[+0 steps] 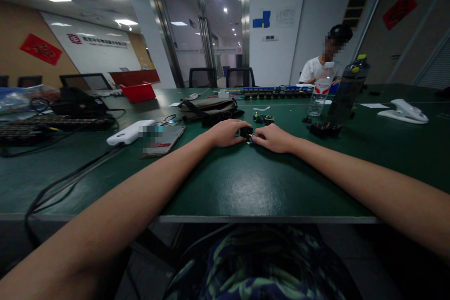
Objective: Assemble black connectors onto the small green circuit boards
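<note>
Near the middle of the green table, my left hand [228, 133] is closed round a small black part [246, 132]. Close on its right, my right hand [273, 138] pinches a small blue circuit piece [251, 140] with light pins or tips, against the black part. Whether the two pieces are joined cannot be made out. Just beyond my hands lie several small green circuit boards [263, 118]. A dark grey pouch [209, 108] with a black strap rests behind my left hand.
A phone [163, 141] and a white power bank [130, 132] with cables lie left. Right stand a clear bottle [319, 91] and a tall dark bottle [348, 96], near a white tool [404, 112]. Across the table sits a person [312, 69]. A red bin [138, 92] stands back left.
</note>
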{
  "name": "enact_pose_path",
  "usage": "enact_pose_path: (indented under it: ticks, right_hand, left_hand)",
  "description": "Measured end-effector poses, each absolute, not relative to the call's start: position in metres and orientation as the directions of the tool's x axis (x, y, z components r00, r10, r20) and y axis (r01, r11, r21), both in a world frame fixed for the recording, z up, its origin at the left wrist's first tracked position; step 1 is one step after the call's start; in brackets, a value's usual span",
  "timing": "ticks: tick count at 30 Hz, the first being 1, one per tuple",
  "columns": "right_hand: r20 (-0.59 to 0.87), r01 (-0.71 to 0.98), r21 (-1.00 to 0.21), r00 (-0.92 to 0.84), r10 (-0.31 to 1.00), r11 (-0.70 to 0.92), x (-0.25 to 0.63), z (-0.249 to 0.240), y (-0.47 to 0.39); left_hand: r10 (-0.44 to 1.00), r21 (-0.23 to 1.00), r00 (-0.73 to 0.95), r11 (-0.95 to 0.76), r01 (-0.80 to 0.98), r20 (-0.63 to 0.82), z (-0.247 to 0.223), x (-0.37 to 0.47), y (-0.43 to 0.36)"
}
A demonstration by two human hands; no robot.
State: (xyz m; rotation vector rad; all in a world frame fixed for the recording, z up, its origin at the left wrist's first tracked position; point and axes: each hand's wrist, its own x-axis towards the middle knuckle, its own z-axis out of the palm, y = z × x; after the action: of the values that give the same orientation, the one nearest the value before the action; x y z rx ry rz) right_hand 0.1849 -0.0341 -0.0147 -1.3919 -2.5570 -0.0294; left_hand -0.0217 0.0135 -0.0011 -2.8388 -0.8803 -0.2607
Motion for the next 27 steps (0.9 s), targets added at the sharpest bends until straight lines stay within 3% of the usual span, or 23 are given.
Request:
enact_pose_path:
  ticks: [27]
  right_hand:
    - [0.194,0.811,-0.113,-0.549,0.813,0.574,0.1872,-0.0167,-0.0327]
  left_hand:
    - [0.566,-0.128,0.795,-0.791,0.598,0.216,-0.0023,-0.0241,0.0143]
